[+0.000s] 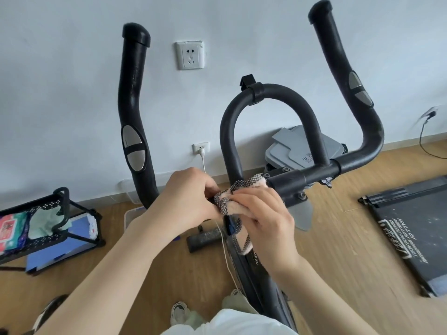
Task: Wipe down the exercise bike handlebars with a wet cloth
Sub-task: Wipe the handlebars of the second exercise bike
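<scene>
Both the left hand (186, 199) and right hand (263, 213) pinch the cloth (232, 201) against the handlebars (285, 182), floor beneath.

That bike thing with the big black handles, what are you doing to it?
A person is cleaning the black padded handlebars of an exercise bike. Both hands hold a pink cloth with a black-and-white checked edge against the middle bar. The left hand grips one end and the right hand presses down on the cloth. The tall left grip and the tall right grip are not being touched right now.
</scene>
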